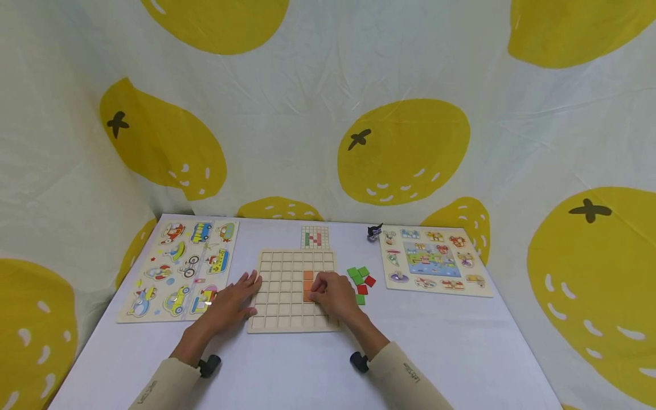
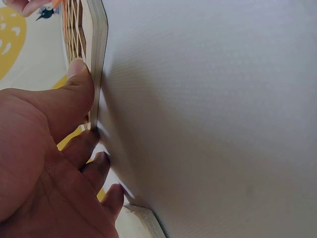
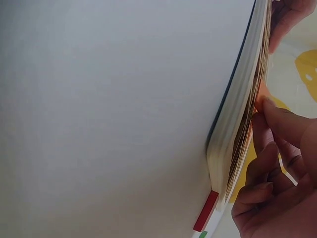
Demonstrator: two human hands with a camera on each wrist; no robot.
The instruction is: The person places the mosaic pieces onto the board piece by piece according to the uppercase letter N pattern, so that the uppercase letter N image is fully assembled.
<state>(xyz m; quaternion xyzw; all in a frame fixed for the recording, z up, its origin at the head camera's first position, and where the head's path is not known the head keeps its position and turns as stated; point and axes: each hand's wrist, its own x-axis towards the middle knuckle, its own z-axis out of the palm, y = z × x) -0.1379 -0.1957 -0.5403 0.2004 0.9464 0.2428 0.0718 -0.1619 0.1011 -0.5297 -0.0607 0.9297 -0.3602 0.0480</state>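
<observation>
A wooden grid board (image 1: 280, 304) lies flat on the white table, with orange square tiles (image 1: 308, 275) in one column right of its middle. Over that column, my right hand (image 1: 335, 296) pinches an orange tile (image 3: 262, 92) between thumb and finger; the tile stands tilted at the grid in the right wrist view. My left hand (image 1: 232, 303) rests at the board's left edge with fingers spread, and its thumb touches the rim in the left wrist view. Part of the grid is hidden under my right hand.
Loose green tiles (image 1: 355, 272) and red tiles (image 1: 362, 289) lie right of the board. Behind it is a small pattern card (image 1: 315, 229). A vehicle puzzle (image 1: 176, 273) lies left, another picture puzzle (image 1: 435, 287) right, with a small dark figure (image 1: 374, 232) beside it.
</observation>
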